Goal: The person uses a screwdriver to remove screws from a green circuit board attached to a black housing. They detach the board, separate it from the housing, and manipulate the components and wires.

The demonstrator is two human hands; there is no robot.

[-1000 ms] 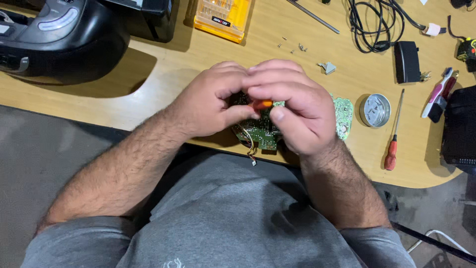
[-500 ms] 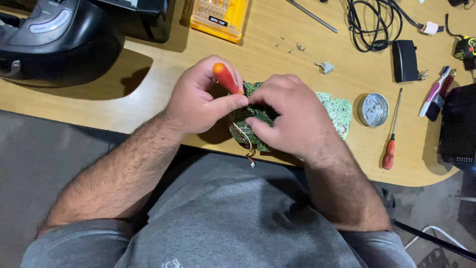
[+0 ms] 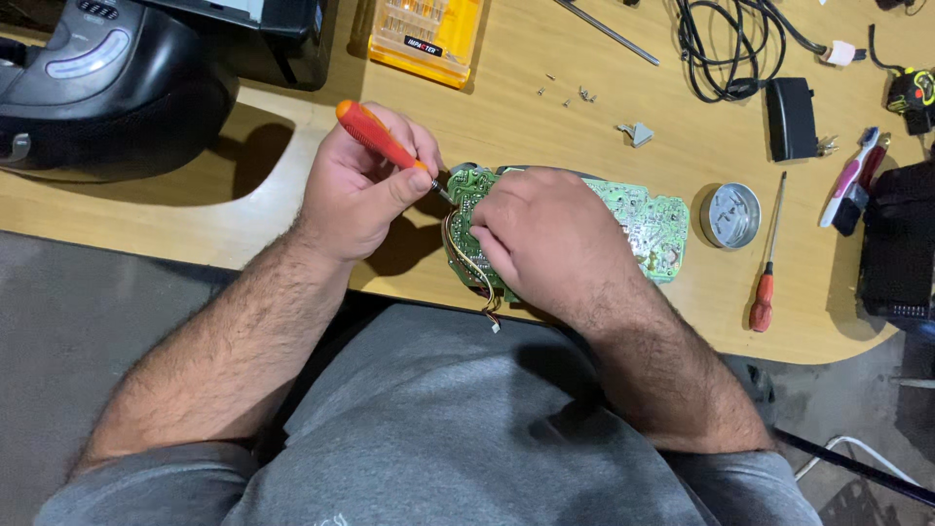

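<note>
One green board (image 3: 638, 209) lies flat near the worktop (image 3: 545, 127) front edge, just above the person's lap. Right hand (image 3: 545, 239) presses down on its left-middle part, fingers curled over it, pinning it. Left hand (image 3: 365, 185) is closed round an orange-handled driver (image 3: 375, 136), pinched betw. thumb and fingers; shaft slants down-right w/ tip at the board's upper-left corner. Thin wires (image 3: 472, 278) loop off the board's left side and hang over the front edge, ending in a small plug.

Right of the board: round tin (image 3: 730, 214), then a 2nd driver (image 3: 766, 263), red handle toward the front edge. Further right, near the right edge, a pink-white tool (image 3: 849, 180) and a black box (image 3: 898, 248). Behind the board, mid-worktop: loose screws (image 3: 570, 94), small grey bit (image 3: 636, 133), black adapter (image 3: 791, 117) w/ cable coil (image 3: 716, 44). Back edge: yellow bit case (image 3: 424, 39). Left back corner: big black device (image 3: 107, 83), overhanging the worktop.
</note>
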